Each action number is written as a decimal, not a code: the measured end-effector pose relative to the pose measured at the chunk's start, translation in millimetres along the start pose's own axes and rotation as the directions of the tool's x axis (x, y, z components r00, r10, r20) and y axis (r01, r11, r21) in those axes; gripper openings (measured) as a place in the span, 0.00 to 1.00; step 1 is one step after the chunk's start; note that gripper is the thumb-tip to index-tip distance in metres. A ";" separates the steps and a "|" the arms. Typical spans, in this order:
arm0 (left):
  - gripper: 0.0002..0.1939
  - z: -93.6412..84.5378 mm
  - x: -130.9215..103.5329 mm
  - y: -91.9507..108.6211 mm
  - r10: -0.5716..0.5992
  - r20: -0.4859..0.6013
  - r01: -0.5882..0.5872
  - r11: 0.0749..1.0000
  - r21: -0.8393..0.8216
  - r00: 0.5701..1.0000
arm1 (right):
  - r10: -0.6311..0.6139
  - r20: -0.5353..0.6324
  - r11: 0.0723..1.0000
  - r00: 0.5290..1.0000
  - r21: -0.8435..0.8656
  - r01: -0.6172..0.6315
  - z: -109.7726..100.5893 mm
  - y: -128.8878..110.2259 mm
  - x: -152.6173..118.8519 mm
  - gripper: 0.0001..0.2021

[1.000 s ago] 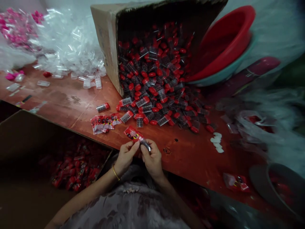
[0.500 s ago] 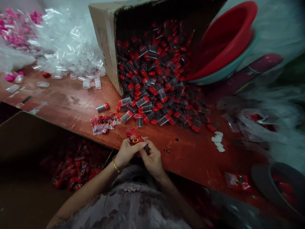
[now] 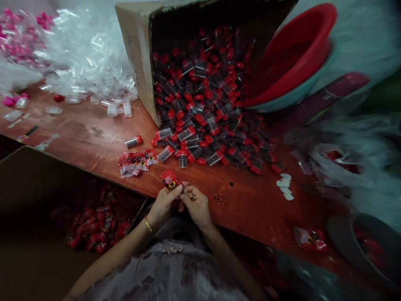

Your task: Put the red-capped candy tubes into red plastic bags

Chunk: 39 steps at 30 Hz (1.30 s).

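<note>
My left hand [image 3: 163, 205], with a gold bangle at its wrist, pinches a small red printed sleeve [image 3: 170, 179] above the table's front edge. The fingers of my right hand [image 3: 197, 205] are closed right beside the sleeve's lower end; what lies between them is hidden. To the left, a fanned row of flat printed sleeves [image 3: 134, 164] rests on the table. Just behind that row lies a single clear container with a red cap [image 3: 133, 141]. A large heap of red-capped clear containers [image 3: 200, 125] spreads in front of my hands.
The heap spills from a tipped cardboard box [image 3: 138, 54]. Red and teal basins [image 3: 300, 54] lean at its right. Clear empty containers [image 3: 90, 54] pile up at the back left. White pieces [image 3: 285, 186] lie on the right. Below the table, an open carton [image 3: 28, 175] holds red-wrapped items.
My hands have shifted slightly left with the sleeve, which is now more upright. The dark piece that showed at my right fingers is now hidden.
</note>
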<state>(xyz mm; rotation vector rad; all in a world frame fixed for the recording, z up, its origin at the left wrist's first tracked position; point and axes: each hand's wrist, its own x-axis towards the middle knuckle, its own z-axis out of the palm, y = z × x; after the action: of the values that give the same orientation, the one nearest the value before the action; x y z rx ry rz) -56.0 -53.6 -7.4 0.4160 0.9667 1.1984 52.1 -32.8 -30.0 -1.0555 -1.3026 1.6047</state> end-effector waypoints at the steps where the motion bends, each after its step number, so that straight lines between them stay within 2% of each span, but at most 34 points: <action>1: 0.26 -1.1 -1.1 -0.4 0.004 0.003 -0.004 1.000 -0.018 1.000 | 0.013 0.009 1.000 1.000 0.015 -0.013 -0.1 1.3 1.2 0.13; 5: 0.23 -2.8 -4.2 -3.2 -0.018 -0.036 0.016 0.999 -0.049 0.999 | 0.026 0.005 0.998 1.000 0.051 -0.026 2.4 5.8 4.0 0.18; 8: 0.21 -1.2 -7.2 -5.6 -0.054 -0.025 0.051 0.993 -0.108 0.998 | -0.030 -0.029 1.000 0.999 -0.005 0.030 7.6 9.5 5.0 0.20; 11: 0.20 -8.2 -14.8 -2.0 -0.058 -0.007 0.056 0.989 -0.137 0.998 | -0.153 0.003 0.967 0.988 -0.205 0.151 3.1 6.3 9.7 0.17; 13: 0.19 -26.2 -23.9 6.8 -0.048 -0.095 0.036 0.991 -0.130 0.994 | -0.254 0.021 0.865 0.967 -0.443 0.237 -12.7 -3.6 19.3 0.15; 14: 0.18 -40.6 -30.1 13.3 -0.036 -0.182 0.011 0.991 -0.132 0.983 | -0.314 0.015 0.766 0.949 -0.586 0.263 -24.5 -10.2 27.0 0.15; 16: 0.15 -78.4 -46.4 29.2 -0.003 -0.407 -0.069 0.984 -0.163 0.914 | -0.468 -0.034 0.500 0.883 -0.835 0.232 -51.9 -22.4 47.1 0.19; 17: 0.12 -99.8 -56.4 37.8 0.017 -0.526 -0.135 0.973 -0.187 0.850 | -0.496 -0.046 0.378 0.867 -0.911 0.167 -65.2 -26.3 58.0 0.23; 18: 0.12 -121.1 -67.2 46.0 0.028 -0.634 -0.209 0.955 -0.213 0.773 | -0.484 -0.058 0.276 0.873 -0.957 0.089 -76.8 -27.8 68.0 0.25; 20: 0.15 -156.5 -88.9 59.7 -0.043 -0.788 -0.304 0.909 -0.286 0.614 | -0.404 -0.032 0.133 0.914 -0.991 0.024 -92.3 -23.3 81.4 0.25; 22: 0.17 -174.3 -105.2 68.0 -0.055 -0.830 -0.313 0.911 -0.270 0.555 | -0.339 0.036 0.061 0.940 -0.996 0.060 -97.0 -10.8 82.4 0.22; 23: 0.17 -175.3 -109.2 70.2 -0.008 -0.835 -0.290 0.936 -0.200 0.550 | -0.328 0.077 0.047 0.941 -0.994 0.098 -96.2 -3.1 78.7 0.21; 24: 0.17 -171.3 -109.6 71.4 0.060 -0.833 -0.271 0.956 -0.110 0.549 | -0.332 0.115 0.045 0.936 -0.990 0.137 -94.3 4.6 72.9 0.20; 26: 0.16 -152.3 -97.7 72.9 0.284 -0.784 -0.241 0.954 0.176 0.552 | -0.361 0.171 0.060 0.917 -0.977 0.206 -89.3 17.5 58.9 0.21; 27: 0.15 -139.8 -85.5 73.8 0.408 -0.732 -0.247 0.913 0.324 0.545 | -0.381 0.187 0.070 0.906 -0.971 0.230 -87.2 22.1 52.2 0.21; 28: 0.16 -127.0 -69.8 75.1 0.575 -0.591 -0.215 0.795 0.567 0.566 | -0.403 0.195 0.076 0.894 -0.967 0.245 -85.7 25.3 46.5 0.22; 29: 0.16 -114.9 -51.2 76.6 0.696 -0.396 -0.180 0.598 0.781 0.599 | -0.427 0.199 0.077 0.882 -0.964 0.255 -84.9 27.4 42.1 0.22; 30: 0.15 -104.3 -31.1 78.3 0.746 -0.189 -0.153 0.364 0.919 0.639 | -0.452 0.201 0.075 0.869 -0.962 0.261 -84.6 28.6 39.0 0.23; 31: 0.15 -95.7 -10.6 79.9 0.744 -0.041 -0.103 0.147 0.984 0.667 | -0.479 0.199 0.072 0.855 -0.962 0.264 -84.7 29.2 37.2 0.23; 32: 0.16 -89.2 9.1 81.1 0.727 0.039 -0.039 -0.016 0.999 0.685 | -0.504 0.195 0.072 0.842 -0.961 0.266 -85.2 29.5 36.4 0.23; 33: 0.17 -84.8 26.9 81.6 0.695 0.084 0.018 -0.138 0.990 0.714 | -0.526 0.192 0.075 0.829 -0.960 0.270 -85.7 29.7 36.4 0.22; 34: 0.17 -82.4 41.9 81.2 0.662 0.110 0.057 -0.226 0.972 0.741 | -0.545 0.189 0.081 0.817 -0.958 0.275 -86.4 29.9 37.0 0.22; 36: 0.16 -82.3 62.4 77.9 0.602 0.133 0.089 -0.325 0.942 0.788 | -0.576 0.184 0.099 0.796 -0.952 0.291 -87.6 30.0 38.8 0.20; 39: 0.14 -87.6 70.2 70.9 0.573 0.171 0.070 -0.374 0.925 0.802 | -0.631 0.182 0.117 0.754 -0.939 0.325 -89.4 27.7 39.8 0.18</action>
<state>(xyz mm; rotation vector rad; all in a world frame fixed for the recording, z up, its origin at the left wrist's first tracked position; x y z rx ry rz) -165.2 17.5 -32.8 2.0337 2.3552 0.4483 120.7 28.8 -72.9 -1.1915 -2.1724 -0.0441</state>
